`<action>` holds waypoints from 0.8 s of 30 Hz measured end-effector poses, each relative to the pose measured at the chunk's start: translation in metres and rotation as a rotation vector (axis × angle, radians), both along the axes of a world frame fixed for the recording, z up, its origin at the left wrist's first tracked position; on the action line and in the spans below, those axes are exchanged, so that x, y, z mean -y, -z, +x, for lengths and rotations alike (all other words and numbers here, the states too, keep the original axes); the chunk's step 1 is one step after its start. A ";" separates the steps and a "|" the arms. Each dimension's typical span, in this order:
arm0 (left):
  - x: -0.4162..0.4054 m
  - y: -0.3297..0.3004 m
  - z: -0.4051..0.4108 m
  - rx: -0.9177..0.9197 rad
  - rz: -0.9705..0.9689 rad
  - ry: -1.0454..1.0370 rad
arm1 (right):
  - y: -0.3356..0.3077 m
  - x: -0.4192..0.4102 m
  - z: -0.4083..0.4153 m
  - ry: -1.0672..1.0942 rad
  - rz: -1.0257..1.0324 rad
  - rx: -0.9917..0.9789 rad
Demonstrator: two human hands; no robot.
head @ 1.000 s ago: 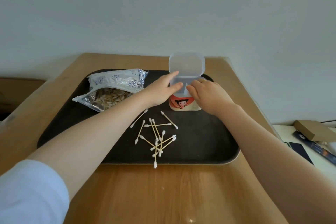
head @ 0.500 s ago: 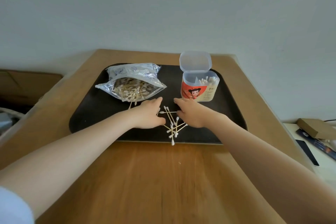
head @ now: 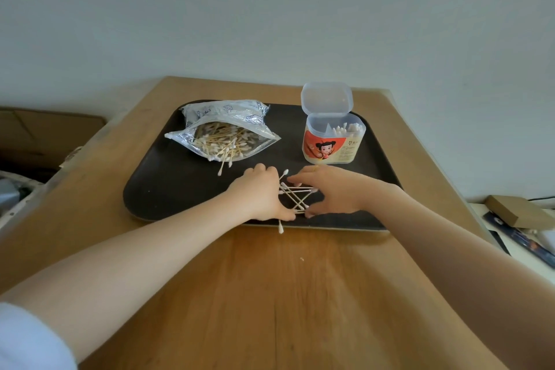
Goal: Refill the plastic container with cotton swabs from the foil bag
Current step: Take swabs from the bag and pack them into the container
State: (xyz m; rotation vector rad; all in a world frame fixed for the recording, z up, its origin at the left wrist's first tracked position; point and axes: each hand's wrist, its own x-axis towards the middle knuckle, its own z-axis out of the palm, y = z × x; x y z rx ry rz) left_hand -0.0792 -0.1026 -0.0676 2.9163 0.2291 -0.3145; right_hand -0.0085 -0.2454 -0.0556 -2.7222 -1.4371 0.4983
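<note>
Crinkly glossy foil bag [head: 222, 129], translucent plastic container [head: 333, 141], matt dark tray [head: 156, 189] — plastic, perhaps — wooden table [head: 270, 294].

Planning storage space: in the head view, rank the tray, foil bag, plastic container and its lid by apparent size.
1. tray
2. foil bag
3. plastic container
4. lid
</note>
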 end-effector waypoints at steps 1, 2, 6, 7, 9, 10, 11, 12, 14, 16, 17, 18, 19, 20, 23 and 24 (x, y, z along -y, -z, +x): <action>-0.002 0.000 0.002 -0.009 0.003 0.002 | 0.000 -0.002 0.001 -0.005 -0.004 0.049; -0.004 -0.001 0.003 -0.017 0.005 0.009 | 0.001 -0.003 0.002 -0.017 -0.015 0.102; -0.011 -0.005 0.009 -0.016 0.086 0.070 | -0.001 -0.010 0.002 -0.129 -0.071 0.338; -0.013 -0.005 0.011 -0.008 0.113 0.080 | 0.000 -0.012 0.000 -0.149 -0.082 0.387; -0.015 -0.002 0.015 -0.006 0.190 0.079 | 0.003 -0.020 -0.002 -0.154 -0.106 0.448; -0.015 0.000 0.017 -0.007 0.225 0.079 | 0.003 -0.024 -0.004 -0.140 -0.127 0.459; -0.015 0.001 0.019 -0.009 0.253 0.082 | 0.003 -0.029 -0.006 -0.122 -0.149 0.456; -0.014 0.002 0.020 -0.013 0.267 0.085 | 0.002 -0.033 -0.008 -0.101 -0.170 0.443; -0.012 0.005 0.023 -0.030 0.270 0.077 | 0.002 -0.042 -0.011 -0.061 -0.197 0.416; -0.010 0.008 0.025 -0.053 0.252 0.057 | 0.001 -0.051 -0.012 -0.019 -0.201 0.400; -0.010 0.008 0.026 -0.050 0.232 0.040 | 0.000 -0.054 -0.011 0.001 -0.204 0.390; -0.011 0.010 0.027 -0.041 0.188 0.023 | -0.001 -0.057 -0.010 0.020 -0.209 0.377; -0.011 0.010 0.027 -0.033 0.153 0.001 | -0.003 -0.058 -0.008 0.039 -0.211 0.361; -0.012 0.009 0.026 -0.020 0.116 -0.027 | -0.005 -0.058 -0.005 0.060 -0.209 0.342; -0.015 0.004 0.017 0.071 -0.034 -0.090 | -0.010 -0.051 0.006 0.161 -0.177 0.271; -0.017 0.003 0.014 0.108 -0.061 -0.085 | -0.010 -0.047 0.010 0.217 -0.149 0.235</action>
